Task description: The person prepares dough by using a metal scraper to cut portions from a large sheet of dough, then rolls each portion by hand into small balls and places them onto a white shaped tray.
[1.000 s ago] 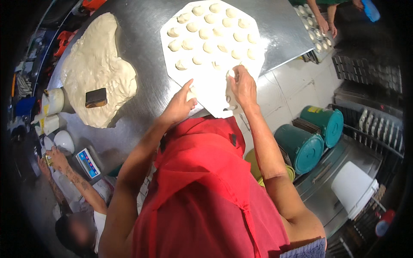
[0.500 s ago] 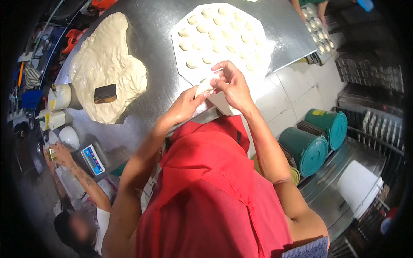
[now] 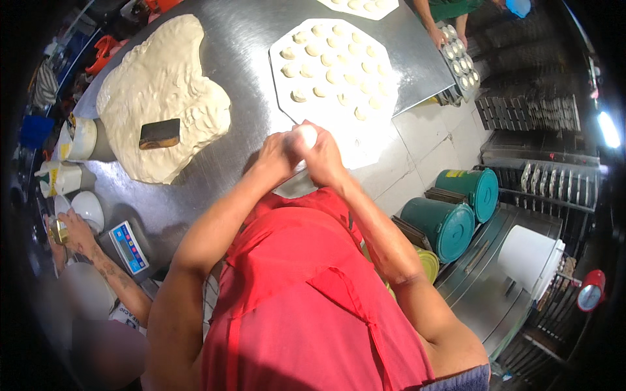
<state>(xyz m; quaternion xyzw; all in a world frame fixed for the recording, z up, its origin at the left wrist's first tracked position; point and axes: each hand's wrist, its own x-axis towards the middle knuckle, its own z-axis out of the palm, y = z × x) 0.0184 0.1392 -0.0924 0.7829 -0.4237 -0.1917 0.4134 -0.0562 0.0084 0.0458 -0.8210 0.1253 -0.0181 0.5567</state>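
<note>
Between my two hands, close to my body, sits a pale lump of dough [image 3: 304,137]. My left hand [image 3: 279,156] wraps it from the left, and my right hand [image 3: 324,156] closes on it from the other side. Only its rounded top shows; the rest is hidden by my fingers. Just beyond lies a white octagonal board [image 3: 287,104] bearing rows of small dough pieces [image 3: 327,60]. To the left a large slab of dough [image 3: 163,85] spreads over the metal table [image 3: 244,58], with a dark-bladed dough scraper [image 3: 160,133] resting on it.
A digital scale [image 3: 128,247] stands at the table's near left edge, next to a co-worker's hands [image 3: 79,231]. Another person's hand [image 3: 435,36] touches a tray of moulds [image 3: 460,62] at far right. Green lidded bins [image 3: 454,231] and a white bucket [image 3: 527,257] stand right.
My hands have come together around the dough, which was stretched between my fingers before. The view has shifted, bringing another board at the far edge further into sight.
</note>
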